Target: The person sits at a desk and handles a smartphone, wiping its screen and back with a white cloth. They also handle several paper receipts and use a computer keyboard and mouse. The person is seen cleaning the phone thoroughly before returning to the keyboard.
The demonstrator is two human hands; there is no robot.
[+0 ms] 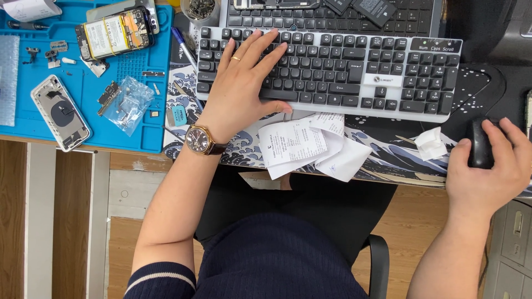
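Observation:
My left hand [241, 83] lies flat on the left part of a white keyboard with black keys [354, 72], fingers spread over the keys. It wears a ring and a brown wristwatch [198, 139]. My right hand [487, 166] rests on a black mouse [480, 145] at the right edge of the desk, palm over its near end. Between the two hands, white paper receipts [302, 145] lie on the wave-patterned desk mat [388, 158] just below the keyboard.
A blue work mat [149, 94] at the left holds an opened phone [113, 33], a phone back housing [60, 112], a small plastic bag [130, 102] and loose small parts. A second black keyboard [332, 16] sits behind. A crumpled tissue [430, 144] lies near the mouse.

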